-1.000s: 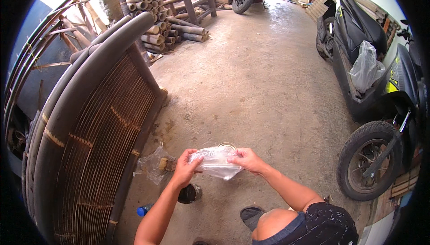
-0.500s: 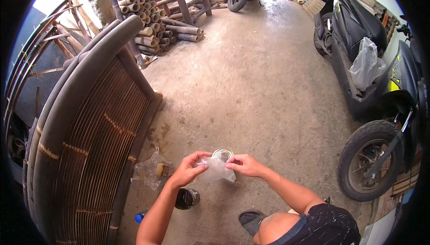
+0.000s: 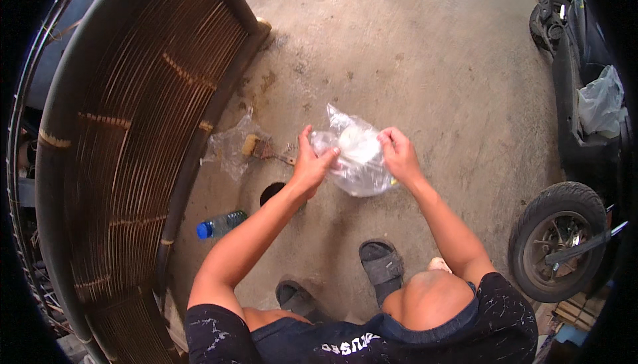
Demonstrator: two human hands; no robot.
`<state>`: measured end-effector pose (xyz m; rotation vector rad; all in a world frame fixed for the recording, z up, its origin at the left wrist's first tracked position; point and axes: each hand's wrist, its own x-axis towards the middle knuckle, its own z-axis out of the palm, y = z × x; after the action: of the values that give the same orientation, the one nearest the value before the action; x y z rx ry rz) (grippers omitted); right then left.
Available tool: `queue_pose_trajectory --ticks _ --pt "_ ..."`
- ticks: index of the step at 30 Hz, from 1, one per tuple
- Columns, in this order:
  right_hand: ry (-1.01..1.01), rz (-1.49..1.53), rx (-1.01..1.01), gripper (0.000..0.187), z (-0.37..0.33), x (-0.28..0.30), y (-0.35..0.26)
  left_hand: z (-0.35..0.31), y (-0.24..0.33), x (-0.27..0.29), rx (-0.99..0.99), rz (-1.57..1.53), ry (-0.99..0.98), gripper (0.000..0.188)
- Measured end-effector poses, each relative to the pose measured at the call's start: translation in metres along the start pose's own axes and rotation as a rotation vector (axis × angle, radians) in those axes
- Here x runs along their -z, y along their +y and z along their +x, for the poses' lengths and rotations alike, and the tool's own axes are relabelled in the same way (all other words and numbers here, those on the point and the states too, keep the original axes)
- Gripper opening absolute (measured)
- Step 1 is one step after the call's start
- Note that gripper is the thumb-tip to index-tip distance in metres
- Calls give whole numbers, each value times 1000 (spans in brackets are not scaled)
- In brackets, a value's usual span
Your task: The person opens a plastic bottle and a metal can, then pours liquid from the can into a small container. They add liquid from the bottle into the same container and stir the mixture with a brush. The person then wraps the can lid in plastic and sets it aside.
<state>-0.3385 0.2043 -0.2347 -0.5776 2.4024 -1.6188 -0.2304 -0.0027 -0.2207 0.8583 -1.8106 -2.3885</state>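
Note:
A clear plastic bag [image 3: 362, 179] is stretched between my two hands above the concrete floor. My left hand [image 3: 312, 170] pinches its left side between thumb and fingers. On the other side, my right hand [image 3: 401, 158] grips the bag's edge with closed fingers. A pale round shape shows through the plastic; I cannot tell whether it is inside or behind. Left of my hands, a paintbrush [image 3: 262, 149] with yellowish bristles lies on a crumpled clear plastic sheet [image 3: 229, 141]. A dark pot [image 3: 270, 192] is partly hidden behind my left forearm.
A clear bottle [image 3: 224, 224] with a blue cap lies by my left arm. A bamboo bench [image 3: 143, 124] borders the left side. At right stands a motorbike, its front wheel [image 3: 558, 241] close by. Sandals [image 3: 381, 264] are on my feet below.
My view has tilted downward. The bag is now spread wider between my hands, which are further apart. The round tin rim seen beyond the bag earlier no longer shows plainly.

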Motion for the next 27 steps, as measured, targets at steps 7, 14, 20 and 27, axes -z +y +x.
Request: queue_pose_trajectory --ticks 7,14,20,27 --pt "117 -164 36 25 39 7 16 21 -6 -2 -171 458 290 92" --pt "100 -198 13 27 44 -3 53 2 -7 -26 -1057 1191 418 83" --pt "60 -176 12 30 57 -14 45 24 -22 -31 -823 1384 49 89" --pt "-104 -83 -227 36 61 -22 89 54 -29 -6 -515 1023 -325 125"
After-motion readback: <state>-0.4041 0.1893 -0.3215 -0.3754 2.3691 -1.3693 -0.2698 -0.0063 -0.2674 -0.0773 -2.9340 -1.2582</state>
